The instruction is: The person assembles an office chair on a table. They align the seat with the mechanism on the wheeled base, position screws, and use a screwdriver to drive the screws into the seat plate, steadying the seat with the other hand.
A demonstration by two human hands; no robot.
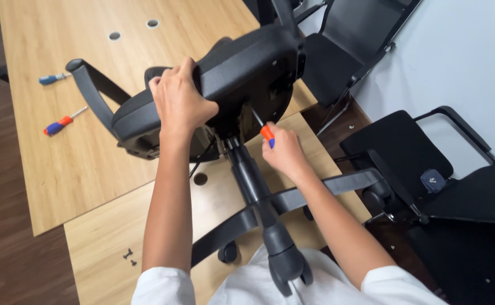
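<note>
1. The office chair (225,85) lies on its side on the wooden bench (78,164), with the seat turned away from the person and the star base with its wheels pointing back toward the body.
2. The left hand (177,101) is closed over the padded edge of the seat, fingers wrapped on top and thumb below. I judge this grip should stay firm, because the chair could roll on the bench when the tool is pushed.
3. The right hand (281,149) is closed around the orange and blue handle of a screwdriver (264,131), just beside the gas column of the chair.
4. The metal shaft goes up into the mechanism under the seat; its tip is hidden there, so I cannot tell if it sits in a screw.
5. For good work, in my judgement, the shaft should stay in line with the screw, with steady pressure, so that the tip does not slip out.
6. Both forearms reach forward on either side of the column, the left one straighter, the right wrist bent a little inward.
7. Far from the chair's armrest lie two other screwdrivers (64,120), and near the base lie small black screws (129,256).
</note>
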